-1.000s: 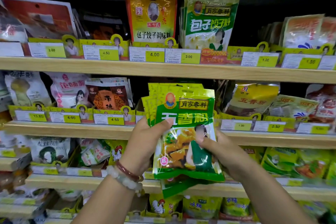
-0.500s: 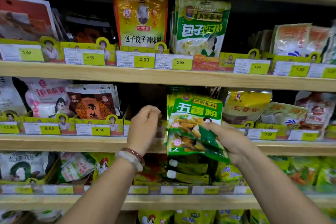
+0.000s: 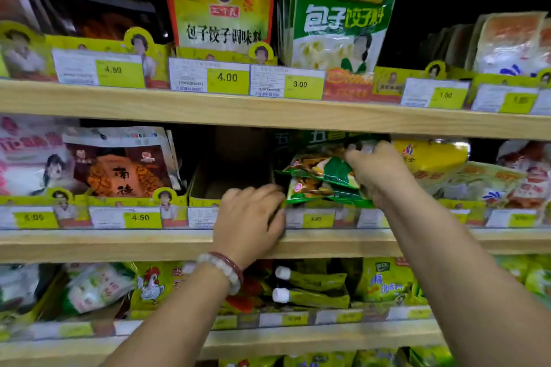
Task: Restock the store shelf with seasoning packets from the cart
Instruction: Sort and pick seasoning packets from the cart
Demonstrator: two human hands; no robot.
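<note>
Seasoning packets (image 3: 323,179) under right hand's (image 3: 378,173) curled fingers on middle shelf (image 3: 119,243); left hand (image 3: 249,217) alongside, grip unclear.

Bright overhead store light; shelf recesses fall into deep shadow. Motion blur softens everything, and edges bow outward.

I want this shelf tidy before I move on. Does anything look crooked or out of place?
Yes: the green seasoning packets in the right hand lie tilted, bottoms poking over the tray front, not upright yet. The cardboard tray beside them, by the left hand, looks empty.
</note>
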